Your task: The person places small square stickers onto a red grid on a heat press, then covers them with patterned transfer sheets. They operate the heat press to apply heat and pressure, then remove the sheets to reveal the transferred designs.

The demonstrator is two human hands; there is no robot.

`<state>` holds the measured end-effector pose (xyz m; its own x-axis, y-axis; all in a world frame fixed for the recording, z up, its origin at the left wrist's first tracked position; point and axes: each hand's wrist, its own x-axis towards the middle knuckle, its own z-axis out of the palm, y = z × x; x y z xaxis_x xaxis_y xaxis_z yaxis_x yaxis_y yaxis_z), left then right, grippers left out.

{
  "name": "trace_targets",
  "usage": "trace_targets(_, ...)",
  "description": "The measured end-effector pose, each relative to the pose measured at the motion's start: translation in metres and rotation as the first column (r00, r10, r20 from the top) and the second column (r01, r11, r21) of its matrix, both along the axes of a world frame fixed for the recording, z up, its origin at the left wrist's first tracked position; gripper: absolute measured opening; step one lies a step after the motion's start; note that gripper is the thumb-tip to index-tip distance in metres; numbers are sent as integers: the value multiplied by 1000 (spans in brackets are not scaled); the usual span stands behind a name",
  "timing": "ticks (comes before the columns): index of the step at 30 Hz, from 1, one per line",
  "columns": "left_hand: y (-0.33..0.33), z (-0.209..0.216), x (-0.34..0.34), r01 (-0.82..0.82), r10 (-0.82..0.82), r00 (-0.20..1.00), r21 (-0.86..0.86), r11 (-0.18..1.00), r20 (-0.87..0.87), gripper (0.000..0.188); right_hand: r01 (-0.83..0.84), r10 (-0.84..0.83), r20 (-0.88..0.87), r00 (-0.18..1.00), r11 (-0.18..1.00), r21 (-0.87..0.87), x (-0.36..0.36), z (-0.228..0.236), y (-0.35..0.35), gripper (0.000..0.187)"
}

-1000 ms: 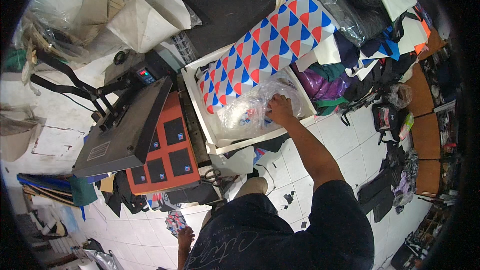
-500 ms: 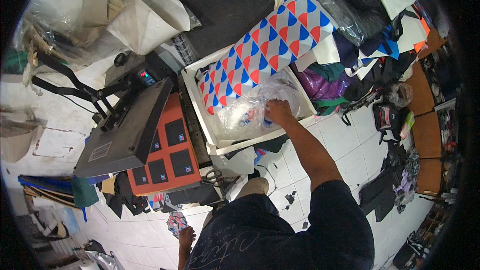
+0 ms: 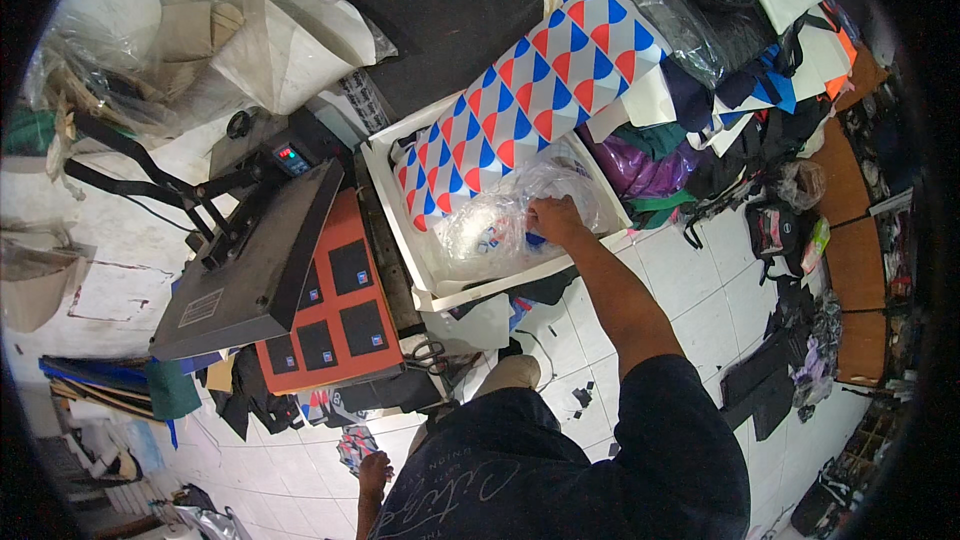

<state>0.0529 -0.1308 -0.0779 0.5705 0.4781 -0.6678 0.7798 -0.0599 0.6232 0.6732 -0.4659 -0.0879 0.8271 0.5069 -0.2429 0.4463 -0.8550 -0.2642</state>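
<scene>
My right hand (image 3: 553, 219) reaches into a shallow white box (image 3: 468, 290), its fingers curled down into a clear plastic bag (image 3: 478, 230). Its fingertips are hidden, and what they grip cannot be made out; a bit of blue shows below them. Small red and blue pieces show through the plastic. Across the box lies a long sheet (image 3: 530, 90) patterned in red, blue and grey. Low on the left, my left hand (image 3: 374, 472) is closed on a small patterned bundle (image 3: 356, 446) in similar colours, held out beside my body.
Left of the box stands a heat press (image 3: 250, 260), its platen raised over an orange pad (image 3: 345, 315) bearing several black squares. Scissors (image 3: 428, 356) lie near the pad's corner. Piled fabrics and bags (image 3: 660, 160) crowd the right. Black scraps (image 3: 583, 396) lie on the tiled floor.
My right hand has shifted slightly left within the plastic bag, and more blue shows under its fingers. My left hand and its bundle are nearly where they were.
</scene>
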Motion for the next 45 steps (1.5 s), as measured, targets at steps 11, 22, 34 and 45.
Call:
trace_targets(11, -15, 19, 22, -231, 216, 965, -96, 968, -147, 25, 209, -233, 70, 970, 946, 248, 12, -3, -22, 27)
trace_targets(22, -9, 0, 23, -293, 280, 943, -51, 955, -182, 29, 309, -387, 48, 921, 801, 513, 23, 47, -43, 21)
trace_targets(34, -38, 61, 68, 18, -19, 997, -26, 1000, -73, 36, 620, -287, -555, 781, 252, 743, -40, 112, -101, 13)
trace_targets(45, -67, 166, 259, 183, 267, 820, -673, 716, 507, 84, 750, 202, -798, 568, 271, 603, -188, 175, 67, 16)
